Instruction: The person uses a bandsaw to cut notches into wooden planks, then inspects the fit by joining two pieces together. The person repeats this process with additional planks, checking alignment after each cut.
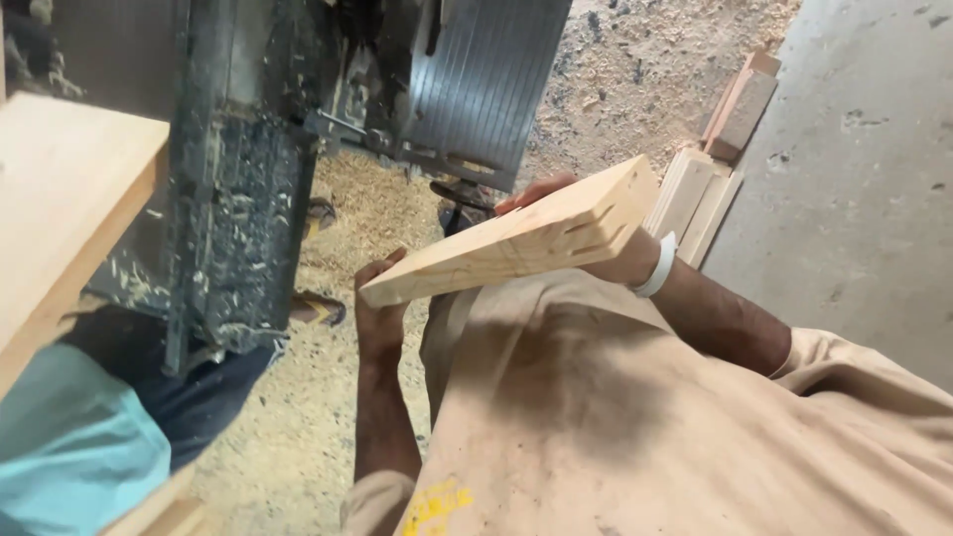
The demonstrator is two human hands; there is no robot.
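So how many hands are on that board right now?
2. The left hand grips the lower end of the board. The right hand, with a white wristband, holds the upper end from behind, mostly hidden.

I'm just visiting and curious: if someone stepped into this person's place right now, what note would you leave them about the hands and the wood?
Left hand: grips the lower end of the wooden plank.
Right hand: holds the upper end, mostly hidden behind the plank; white wristband on that wrist.
Plank: lifted off any surface, tilted in front of the chest, slots cut in its upper end.
Around: woodworking machine ahead, sawdust-covered floor, stacked boards at right, another person in a teal shirt at left.
Done: slots cut. What is left cannot be told.
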